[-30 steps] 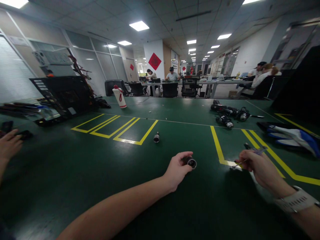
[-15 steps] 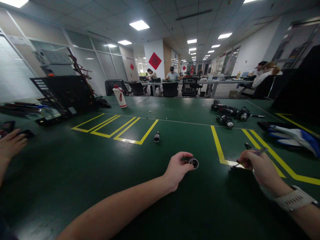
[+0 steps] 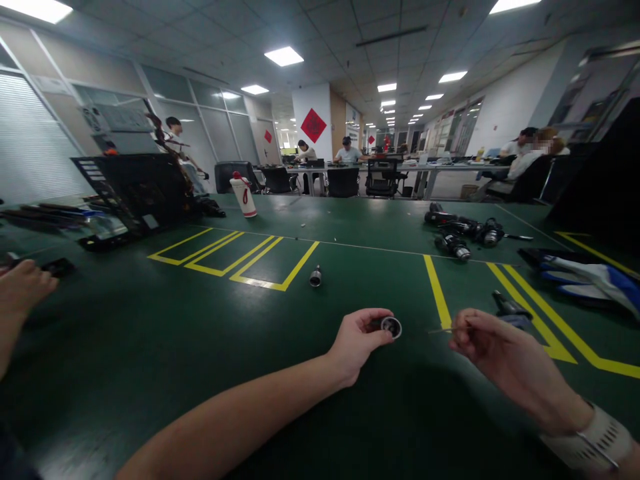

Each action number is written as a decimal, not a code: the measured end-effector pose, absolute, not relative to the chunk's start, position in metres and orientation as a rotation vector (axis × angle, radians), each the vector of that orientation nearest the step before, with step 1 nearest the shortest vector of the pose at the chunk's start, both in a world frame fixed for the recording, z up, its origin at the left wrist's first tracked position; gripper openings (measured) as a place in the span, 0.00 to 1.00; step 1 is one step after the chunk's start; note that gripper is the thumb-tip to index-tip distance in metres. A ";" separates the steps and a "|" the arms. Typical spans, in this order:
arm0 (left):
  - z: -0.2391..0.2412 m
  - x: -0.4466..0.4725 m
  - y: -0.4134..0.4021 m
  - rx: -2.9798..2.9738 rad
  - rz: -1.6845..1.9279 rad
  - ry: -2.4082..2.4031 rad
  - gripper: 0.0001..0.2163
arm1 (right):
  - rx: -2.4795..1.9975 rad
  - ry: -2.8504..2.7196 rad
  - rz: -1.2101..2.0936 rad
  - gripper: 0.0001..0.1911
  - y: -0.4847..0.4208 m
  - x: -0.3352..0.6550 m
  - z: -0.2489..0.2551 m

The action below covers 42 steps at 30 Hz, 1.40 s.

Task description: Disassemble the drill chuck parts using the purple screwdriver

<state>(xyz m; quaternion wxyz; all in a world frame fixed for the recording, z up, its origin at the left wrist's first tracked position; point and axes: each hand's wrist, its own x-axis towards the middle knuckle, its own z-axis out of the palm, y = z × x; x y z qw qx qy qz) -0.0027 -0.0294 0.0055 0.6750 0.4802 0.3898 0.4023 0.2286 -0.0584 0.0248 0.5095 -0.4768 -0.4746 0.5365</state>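
My left hand (image 3: 357,343) grips a round, hollow metal part (image 3: 391,327) between thumb and fingers, its open end facing me with dark detail inside. To the right, my right hand (image 3: 505,360) pinches a thin rod (image 3: 443,330) that points left toward the metal part, with a gap between them. The rest of the rod is hidden by the fingers. Behind the right hand lies a dark grey tool-like piece (image 3: 507,305), partly covered. A small metal cylinder with a narrow tip (image 3: 315,276) rests on the green table (image 3: 280,347) beyond my left hand.
Yellow tape outlines (image 3: 260,285) mark the table. Black power tools (image 3: 453,237) and blue-white gloves (image 3: 590,280) are at the right. A white bottle (image 3: 243,197) stands at the back. Another person's hand (image 3: 25,290) is at the left edge.
My right hand has turned and moved left toward the metal part, the thin rod now pointing left. The grey piece behind it shows more. My left hand has barely moved.
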 end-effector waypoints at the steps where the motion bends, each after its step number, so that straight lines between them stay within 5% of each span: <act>1: 0.005 -0.002 -0.030 1.095 0.906 0.883 0.17 | -1.095 -1.224 1.295 0.11 -0.064 0.221 0.027; 10: 0.003 0.002 -0.035 1.206 0.952 0.851 0.16 | -1.003 -2.030 0.377 0.09 -0.090 0.190 0.022; 15: 0.005 0.002 -0.037 1.243 0.952 0.851 0.16 | -0.997 -2.143 0.155 0.13 -0.093 0.191 0.012; 42: -0.002 0.003 -0.039 1.625 1.063 0.882 0.16 | -1.090 -2.064 0.368 0.08 -0.096 0.182 0.025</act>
